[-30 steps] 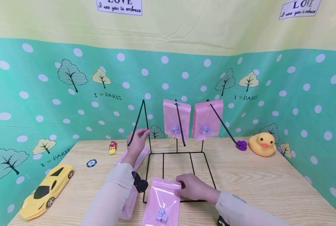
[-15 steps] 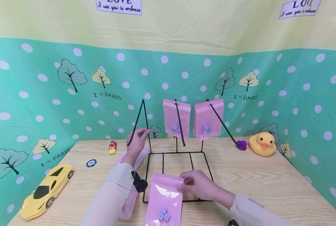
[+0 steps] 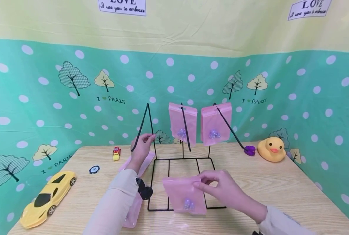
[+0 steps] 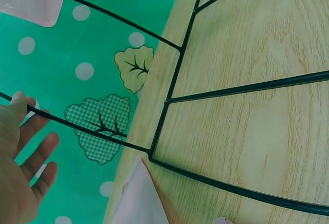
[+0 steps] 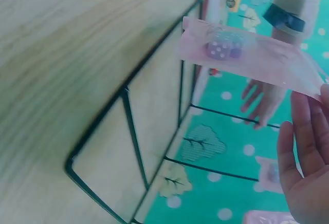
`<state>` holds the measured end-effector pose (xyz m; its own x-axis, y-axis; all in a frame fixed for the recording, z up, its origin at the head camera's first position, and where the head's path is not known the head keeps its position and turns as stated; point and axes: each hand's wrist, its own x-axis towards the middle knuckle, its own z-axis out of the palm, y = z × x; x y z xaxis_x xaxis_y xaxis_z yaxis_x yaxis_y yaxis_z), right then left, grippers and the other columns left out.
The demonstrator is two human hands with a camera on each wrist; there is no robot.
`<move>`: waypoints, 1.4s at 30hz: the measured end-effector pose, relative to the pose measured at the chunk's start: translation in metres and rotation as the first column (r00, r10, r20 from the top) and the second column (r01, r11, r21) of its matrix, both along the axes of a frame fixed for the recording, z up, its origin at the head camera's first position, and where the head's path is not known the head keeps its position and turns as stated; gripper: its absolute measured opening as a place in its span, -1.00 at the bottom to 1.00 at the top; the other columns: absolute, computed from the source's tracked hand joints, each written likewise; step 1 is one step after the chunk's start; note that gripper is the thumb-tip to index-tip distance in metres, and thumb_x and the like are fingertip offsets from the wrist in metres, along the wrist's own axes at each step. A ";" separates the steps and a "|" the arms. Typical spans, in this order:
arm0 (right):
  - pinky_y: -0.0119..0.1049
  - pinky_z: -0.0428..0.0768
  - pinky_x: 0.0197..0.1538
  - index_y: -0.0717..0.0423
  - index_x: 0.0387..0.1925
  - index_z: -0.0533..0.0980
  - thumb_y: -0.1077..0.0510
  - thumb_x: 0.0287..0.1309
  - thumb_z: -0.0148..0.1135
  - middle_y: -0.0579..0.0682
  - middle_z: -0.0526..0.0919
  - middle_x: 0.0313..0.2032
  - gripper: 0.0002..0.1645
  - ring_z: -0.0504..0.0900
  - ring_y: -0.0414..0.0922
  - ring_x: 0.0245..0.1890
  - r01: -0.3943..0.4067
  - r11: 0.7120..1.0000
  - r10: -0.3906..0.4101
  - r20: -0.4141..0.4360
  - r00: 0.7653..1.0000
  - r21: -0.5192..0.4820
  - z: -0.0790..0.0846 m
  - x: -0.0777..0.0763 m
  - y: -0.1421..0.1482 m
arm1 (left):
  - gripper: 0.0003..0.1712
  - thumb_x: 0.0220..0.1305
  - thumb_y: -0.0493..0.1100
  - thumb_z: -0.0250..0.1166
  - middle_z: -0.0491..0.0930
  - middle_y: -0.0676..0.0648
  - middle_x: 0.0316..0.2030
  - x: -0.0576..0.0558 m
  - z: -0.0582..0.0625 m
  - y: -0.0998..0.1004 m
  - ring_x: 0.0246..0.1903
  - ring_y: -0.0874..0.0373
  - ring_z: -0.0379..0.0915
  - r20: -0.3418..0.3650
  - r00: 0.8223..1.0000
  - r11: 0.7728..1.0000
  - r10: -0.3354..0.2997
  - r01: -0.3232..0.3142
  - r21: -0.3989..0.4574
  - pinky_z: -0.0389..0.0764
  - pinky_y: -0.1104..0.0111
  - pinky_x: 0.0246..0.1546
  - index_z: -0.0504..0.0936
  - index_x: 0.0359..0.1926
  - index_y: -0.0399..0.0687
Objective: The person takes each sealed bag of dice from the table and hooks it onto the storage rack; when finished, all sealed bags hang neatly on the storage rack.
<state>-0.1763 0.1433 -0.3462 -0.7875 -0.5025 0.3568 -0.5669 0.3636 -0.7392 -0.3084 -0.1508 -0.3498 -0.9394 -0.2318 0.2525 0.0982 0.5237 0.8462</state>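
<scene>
A black wire display rack (image 3: 151, 182) stands on the table with three long prongs. My left hand (image 3: 141, 150) pinches its left upright between thumb and forefinger, as the left wrist view also shows. With thumb and fingers my right hand (image 3: 221, 189) holds a pink zip bag (image 3: 181, 192) by its top right corner, lifted above the front of the rack's base. Purple dotted dice (image 5: 221, 49) show through that bag. Pink bags (image 3: 182, 122) hang on the middle prong, others (image 3: 217, 122) on the right prong. No bag hangs on the left prong (image 3: 140, 129).
More pink bags (image 3: 133, 213) lie left of the rack, partly under my left forearm. At the left are a yellow toy car (image 3: 49, 197), a poker chip (image 3: 94, 169) and a small red-yellow toy (image 3: 116, 153). A rubber duck (image 3: 270, 149) and a purple object (image 3: 250, 150) sit right.
My right hand has raised the pink bag from the table's front, up and to the right, and the bag has tilted. My left hand stays on the upright.
</scene>
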 end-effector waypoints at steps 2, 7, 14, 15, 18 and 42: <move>-0.30 0.66 -0.24 -0.01 -0.21 0.74 0.08 0.35 0.33 -0.28 0.73 -0.41 -0.87 0.66 -0.27 -0.38 0.027 0.999 -0.028 -0.038 0.999 -0.021 0.005 0.002 0.003 | -0.62 0.49 0.06 0.24 0.70 -0.18 -0.01 0.001 0.000 0.000 0.05 -0.11 0.54 0.004 1.000 1.000 -0.002 0.002 -0.003 0.51 0.04 0.05 0.72 0.08 -0.08; -0.32 0.61 -0.33 -0.03 -0.22 0.75 0.21 0.30 0.36 -0.28 0.75 -0.38 -0.89 0.65 -0.25 -0.39 0.055 0.993 -0.072 -0.162 0.984 -0.106 0.018 0.008 0.009 | -0.63 0.49 0.07 0.23 0.69 -0.17 0.00 0.001 0.000 0.000 0.07 -0.10 0.53 0.014 1.000 1.000 -0.002 0.002 -0.001 0.50 0.04 0.07 0.72 0.08 -0.06; -0.34 0.64 -0.21 0.11 -0.19 0.74 0.43 0.21 0.33 -0.13 0.80 -0.29 -0.77 0.71 -0.22 -0.33 -0.003 0.965 -0.084 -0.321 0.943 -0.262 0.032 0.016 0.007 | -0.62 0.50 0.07 0.22 0.68 -0.16 0.02 0.000 -0.001 0.000 0.08 -0.08 0.51 0.022 1.000 1.000 -0.014 0.014 0.016 0.50 0.03 0.08 0.71 0.10 -0.06; -0.35 0.64 -0.21 0.14 -0.19 0.74 0.46 0.19 0.32 -0.10 0.80 -0.28 -0.76 0.71 -0.22 -0.32 -0.022 0.958 -0.079 -0.335 0.939 -0.287 0.034 0.017 0.006 | -0.62 0.50 0.07 0.22 0.68 -0.16 0.02 0.000 -0.001 0.000 0.09 -0.09 0.51 0.024 1.000 1.000 -0.014 0.014 0.016 0.50 0.03 0.09 0.71 0.10 -0.05; -0.39 0.64 -0.22 0.21 -0.19 0.72 0.53 0.16 0.29 -0.05 0.79 -0.30 -0.73 0.71 -0.22 -0.33 -0.076 0.931 -0.063 -0.363 0.930 -0.357 0.038 0.019 0.003 | -0.62 0.50 0.07 0.22 0.68 -0.16 0.03 0.001 0.000 0.000 0.10 -0.09 0.51 0.028 1.000 1.000 -0.015 0.014 0.011 0.50 0.02 0.10 0.71 0.11 -0.05; -0.37 0.59 -0.31 0.27 -0.19 0.66 0.20 0.38 0.28 -0.04 0.65 -0.43 -0.83 0.58 -0.11 -0.43 0.229 0.897 -0.229 0.047 0.972 -0.378 0.060 0.006 -0.009 | -0.62 0.50 0.07 0.21 0.71 -0.13 -0.01 0.002 -0.001 0.001 0.09 -0.09 0.53 0.024 1.000 1.000 -0.019 0.019 0.008 0.49 0.01 0.10 0.72 0.09 -0.05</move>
<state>-0.1703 0.1339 -0.2866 -0.8650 -0.1356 0.4831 -0.5008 0.1758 -0.8475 -0.3062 -0.1498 -0.3505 -0.9495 -0.2157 0.2280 0.0875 0.5157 0.8523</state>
